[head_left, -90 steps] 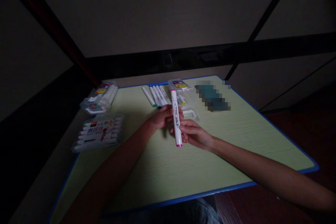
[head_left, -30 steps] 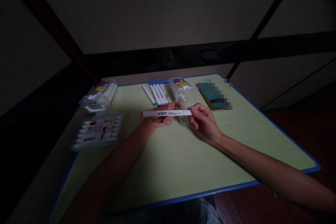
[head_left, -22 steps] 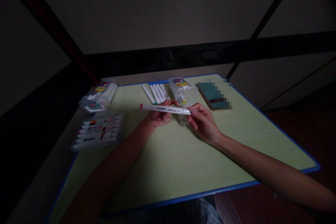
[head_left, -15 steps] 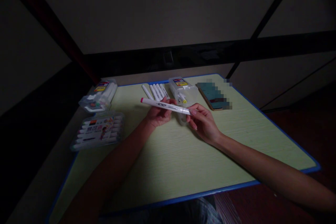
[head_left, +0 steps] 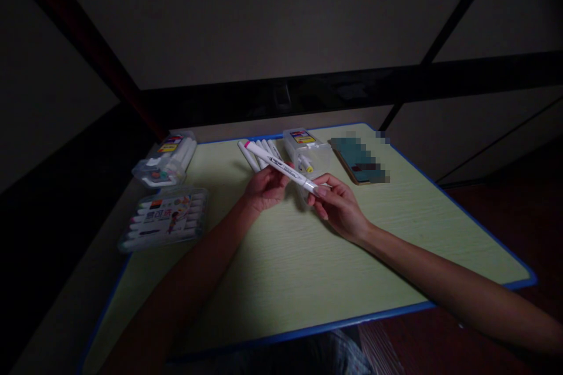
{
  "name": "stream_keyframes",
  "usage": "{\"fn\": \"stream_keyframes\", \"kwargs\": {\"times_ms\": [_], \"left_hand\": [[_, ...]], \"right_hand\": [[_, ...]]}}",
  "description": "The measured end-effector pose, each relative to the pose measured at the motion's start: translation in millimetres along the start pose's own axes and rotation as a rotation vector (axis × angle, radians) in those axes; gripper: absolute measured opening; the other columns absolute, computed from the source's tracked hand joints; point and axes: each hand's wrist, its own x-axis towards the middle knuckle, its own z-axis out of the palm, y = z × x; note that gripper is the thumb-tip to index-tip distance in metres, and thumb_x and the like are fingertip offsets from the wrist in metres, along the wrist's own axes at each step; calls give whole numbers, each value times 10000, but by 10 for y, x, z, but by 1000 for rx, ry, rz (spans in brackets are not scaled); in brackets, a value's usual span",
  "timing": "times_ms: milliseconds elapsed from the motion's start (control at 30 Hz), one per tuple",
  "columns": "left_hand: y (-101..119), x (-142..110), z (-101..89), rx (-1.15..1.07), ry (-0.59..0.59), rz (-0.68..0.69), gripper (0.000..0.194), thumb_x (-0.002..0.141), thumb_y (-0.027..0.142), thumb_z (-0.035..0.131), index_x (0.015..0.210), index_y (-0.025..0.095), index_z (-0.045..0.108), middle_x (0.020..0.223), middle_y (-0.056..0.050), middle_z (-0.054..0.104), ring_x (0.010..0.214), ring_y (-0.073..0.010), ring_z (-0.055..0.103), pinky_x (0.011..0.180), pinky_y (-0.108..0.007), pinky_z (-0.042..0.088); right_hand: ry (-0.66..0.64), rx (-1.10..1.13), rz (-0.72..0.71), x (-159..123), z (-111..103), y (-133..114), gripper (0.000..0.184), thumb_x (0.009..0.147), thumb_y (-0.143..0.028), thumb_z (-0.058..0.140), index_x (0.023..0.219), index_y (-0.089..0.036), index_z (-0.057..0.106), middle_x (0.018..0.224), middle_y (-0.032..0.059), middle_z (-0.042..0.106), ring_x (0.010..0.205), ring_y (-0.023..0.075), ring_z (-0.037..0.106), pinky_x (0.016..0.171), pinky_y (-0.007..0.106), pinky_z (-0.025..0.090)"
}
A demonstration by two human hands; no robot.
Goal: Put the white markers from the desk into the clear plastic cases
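A white marker (head_left: 281, 165) with a pink end is held tilted above the table, its pink end up and to the left. My right hand (head_left: 341, 206) pinches the marker's lower right end between thumb and fingers. Around its middle, from below, my left hand (head_left: 267, 188) has its fingers closed, partly hidden behind the barrel. Beyond the hands, several white markers (head_left: 247, 155) lie side by side, partly covered by the held one. A clear plastic marker case (head_left: 319, 155) stands just behind my right hand, with a yellow-ended marker (head_left: 307, 165) inside.
At the left stand another clear case (head_left: 165, 159) of markers and, nearer, a flat case (head_left: 165, 220) with a printed label. A green-blue flat object (head_left: 358, 158), partly pixelated, lies at the back right. The pale table (head_left: 334, 287) has a blue edge.
The marker has tilted more steeply, its pink end rising and shifting right. My left hand has moved slightly along with it; my right hand has stayed almost in place.
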Motion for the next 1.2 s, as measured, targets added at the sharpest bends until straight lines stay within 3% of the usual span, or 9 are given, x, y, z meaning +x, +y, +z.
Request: {"fn": "stream_keyframes", "kwargs": {"times_ms": [100,367,567,767,967,1200], "left_hand": [[9,-7,8,8,12,-2,593,943,301,119,785,87,649,485,-23,536,208,2,196,216,-111,95],[9,7,-13,31,-10,11,721,847,637,170,886,92,640,487,-5,527,223,5,157,221,-138,74],[-40,15,-19,68,-43,38,498,897,471,334,799,91,640,492,11,526,233,25,176,233,-99,101],[-65,19,-34,108,11,48,281,857,324,507,752,89,621,434,50,475,250,24,231,241,-69,155],[-68,28,-60,151,-14,34,234,821,326,562,757,104,602,413,75,448,240,21,248,240,-63,175],[-92,22,-80,184,11,37,226,791,338,599,763,113,591,403,83,451,247,14,271,251,-73,192]], "right_hand": [[-15,-2,11,-6,7,-1,219,684,-302,683,772,-169,534,574,-22,655,324,22,412,338,138,254],[-59,18,66,-30,17,19,249,673,-280,700,799,-175,512,598,-19,673,315,22,428,334,135,282],[-92,10,98,-46,23,19,290,655,-283,721,809,-181,497,604,-18,680,316,25,439,338,138,306],[-132,-15,140,-59,33,29,325,648,-291,730,830,-178,486,634,-1,695,326,28,458,336,140,329],[-146,-55,153,-77,23,49,363,647,-300,736,867,-176,474,642,-3,697,343,35,486,344,136,352],[-204,-166,57,-124,39,66,395,659,-248,734,920,-201,441,732,3,699,497,73,601,382,132,408]]}}
